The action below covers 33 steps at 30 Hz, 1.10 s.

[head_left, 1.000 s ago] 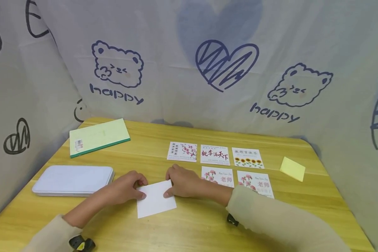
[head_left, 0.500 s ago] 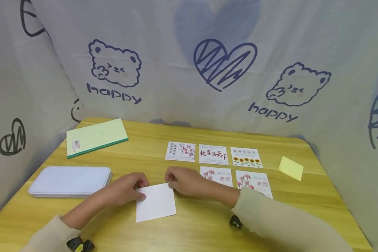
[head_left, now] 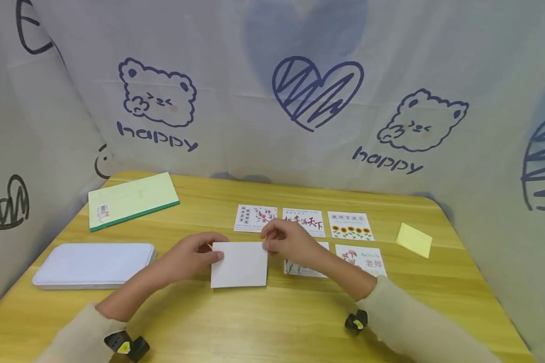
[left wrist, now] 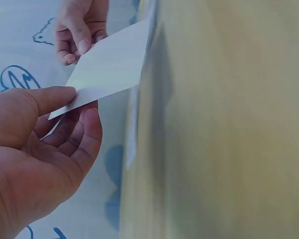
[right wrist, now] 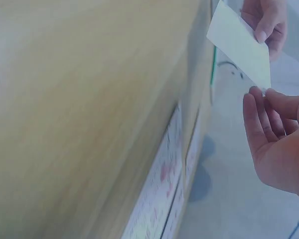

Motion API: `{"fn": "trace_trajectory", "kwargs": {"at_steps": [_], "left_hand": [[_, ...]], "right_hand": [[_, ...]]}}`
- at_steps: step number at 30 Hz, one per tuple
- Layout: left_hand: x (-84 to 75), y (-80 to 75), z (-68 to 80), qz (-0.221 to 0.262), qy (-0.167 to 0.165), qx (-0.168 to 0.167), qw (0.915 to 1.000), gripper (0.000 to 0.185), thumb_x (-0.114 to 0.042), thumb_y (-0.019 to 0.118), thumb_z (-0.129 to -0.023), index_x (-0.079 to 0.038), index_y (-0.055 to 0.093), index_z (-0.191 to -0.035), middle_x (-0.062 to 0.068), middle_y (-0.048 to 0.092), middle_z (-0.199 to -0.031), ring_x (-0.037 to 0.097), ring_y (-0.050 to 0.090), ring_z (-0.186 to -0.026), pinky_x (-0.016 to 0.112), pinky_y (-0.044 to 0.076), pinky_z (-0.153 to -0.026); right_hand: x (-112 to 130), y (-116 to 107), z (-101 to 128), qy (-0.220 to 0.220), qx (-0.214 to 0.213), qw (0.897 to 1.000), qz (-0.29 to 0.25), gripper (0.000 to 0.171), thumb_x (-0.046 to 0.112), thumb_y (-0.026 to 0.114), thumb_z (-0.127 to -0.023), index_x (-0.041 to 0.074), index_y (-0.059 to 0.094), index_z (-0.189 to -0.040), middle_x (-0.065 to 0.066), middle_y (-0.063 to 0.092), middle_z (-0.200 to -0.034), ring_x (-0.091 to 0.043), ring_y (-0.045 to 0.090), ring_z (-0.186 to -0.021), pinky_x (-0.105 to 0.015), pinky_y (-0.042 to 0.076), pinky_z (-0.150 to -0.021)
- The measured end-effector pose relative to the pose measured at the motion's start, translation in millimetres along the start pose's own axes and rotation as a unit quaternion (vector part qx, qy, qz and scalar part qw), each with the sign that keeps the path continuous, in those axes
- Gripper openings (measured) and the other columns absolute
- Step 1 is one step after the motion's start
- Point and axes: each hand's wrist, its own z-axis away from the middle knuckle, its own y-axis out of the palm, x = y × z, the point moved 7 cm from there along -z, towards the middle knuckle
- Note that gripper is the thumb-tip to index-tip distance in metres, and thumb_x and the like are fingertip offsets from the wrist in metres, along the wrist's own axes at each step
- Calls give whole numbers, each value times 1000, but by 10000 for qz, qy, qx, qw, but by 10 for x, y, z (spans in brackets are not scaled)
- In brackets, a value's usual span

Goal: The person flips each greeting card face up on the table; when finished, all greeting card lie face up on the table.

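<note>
A blank white card (head_left: pixel 239 267) is held up over the table between both hands. My left hand (head_left: pixel 188 259) pinches its left edge near the top, thumb on the near face. With thumb and fingertips, my right hand (head_left: pixel 295 246) pinches the upper right corner. In the left wrist view the card (left wrist: pixel 109 64) slants above the wood, and the left thumb (left wrist: pixel 52 97) lies across its edge. In the right wrist view only the corner of the card (right wrist: pixel 244 47) is between the right fingertips. My right hand and forearm partly cover the printed cards behind.
Printed cards lie in two rows: a blossom card (head_left: pixel 250 217), a red-lettered card (head_left: pixel 315 220), a sunflower card (head_left: pixel 350 225), and two pink-flower cards (head_left: pixel 363 258) below. A yellow sticky-note pad (head_left: pixel 414 240) sits right, a white case (head_left: pixel 93 266) and a pale green notebook (head_left: pixel 133 197) left.
Both hands have lifted the white card and carried it away from me and slightly right. The right thumb has slid off the card's face to its corner. The view has shifted a little.
</note>
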Motion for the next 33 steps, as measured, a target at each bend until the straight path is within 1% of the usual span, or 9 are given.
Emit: {"fn": "trace_trajectory", "kwargs": {"at_steps": [3,7,11,16,20,23,26,30,33], "left_hand": [[-121,26,-118,160,114,-22,9998,30,-17,64,-99,-10,65,-128,7,68,-109,23,61,-91,39,55,-81],[-242,39,-237,323,245,-96,9991,30,-18,65,-99,-11,64,-128,9,66,-110,23,61,-90,43,56,-82],[-371,106,-384,343,352,-107,9987,30,-16,66,-98,-12,65,-127,9,65,-110,23,59,-88,45,56,-81],[-537,251,-562,413,470,-9,9980,30,-14,67,-97,-13,66,-127,8,64,-110,22,59,-86,47,55,-79],[-663,352,-687,517,656,47,9965,29,-13,66,-97,-14,67,-126,8,66,-110,22,59,-87,44,54,-78],[-731,396,-742,508,773,29,9957,28,-13,66,-97,-15,67,-125,7,66,-107,22,58,-86,38,52,-76],[-745,427,-753,458,753,35,9961,27,-13,67,-97,-16,68,-123,6,66,-104,21,57,-85,36,50,-74],[-728,449,-746,493,814,118,9954,27,-12,66,-97,-14,68,-124,7,66,-105,21,58,-84,42,52,-75],[-708,435,-755,611,869,89,9943,27,-11,66,-97,-12,67,-124,8,67,-106,22,58,-84,44,51,-76]], "right_hand": [[-3,-175,82,2,-264,9996,-73,14,11,68,-96,7,66,-110,-8,66,-91,-38,68,-88,-54,57,-79],[31,-353,162,-183,-611,9979,-121,16,12,68,-96,6,66,-111,-9,67,-93,-29,68,-84,-57,55,-83],[39,-537,285,-227,-1063,9941,17,18,16,70,-96,8,66,-111,-7,67,-96,-22,66,-86,-53,56,-85],[11,-751,463,-134,-1576,9873,171,19,17,72,-94,8,67,-111,-8,67,-97,-24,65,-88,-42,57,-81],[-40,-903,596,-72,-1882,9820,173,20,16,72,-94,5,66,-110,-9,66,-98,-25,67,-88,-38,58,-81],[-79,-981,650,-110,-1990,9798,155,16,14,72,-94,6,67,-107,-11,67,-97,-28,67,-86,-34,58,-79],[-105,-1013,663,-166,-1991,9797,172,12,13,72,-93,7,68,-103,-12,68,-98,-30,68,-86,-28,58,-76],[-127,-1039,675,-215,-2013,9788,321,10,14,73,-93,10,69,-102,-7,67,-104,-28,67,-85,-28,57,-74],[-119,-1056,693,-347,-1958,9788,497,8,16,72,-94,13,70,-102,-3,65,-107,-25,66,-86,-28,57,-75]]}}
